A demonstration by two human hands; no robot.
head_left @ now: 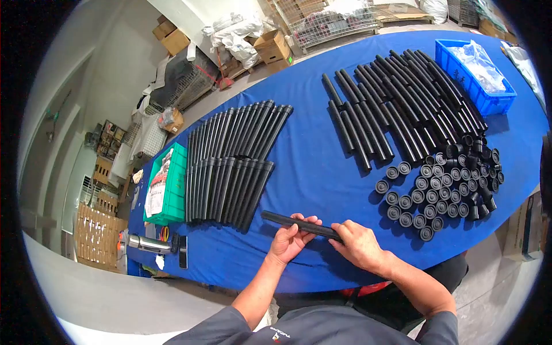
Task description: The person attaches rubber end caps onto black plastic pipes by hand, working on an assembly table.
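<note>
A black tube [282, 218] lies across both my hands, close above the front edge of the blue-covered table [305, 178]. My left hand [286, 244] has its fingers wrapped around the tube's middle, thumb on the near side. Around the right end, my right hand [359, 247] is closed, and its fingers hide that end. To the right sit many round black end caps [421, 183] with ringed faces, loosely grouped. Behind them lie rows of plain black tubes [397, 98]. At the left, two rows of black tubes with thicker ends [230, 190] lie side by side.
A green bin [178, 184] with printed paper stands at the table's left end. Near it are a phone [183, 253] and a silver cylindrical object [149, 244]. A blue crate [495, 104] with clear plastic bags stands at the far right. Cartons [273, 47] and wire cages sit beyond.
</note>
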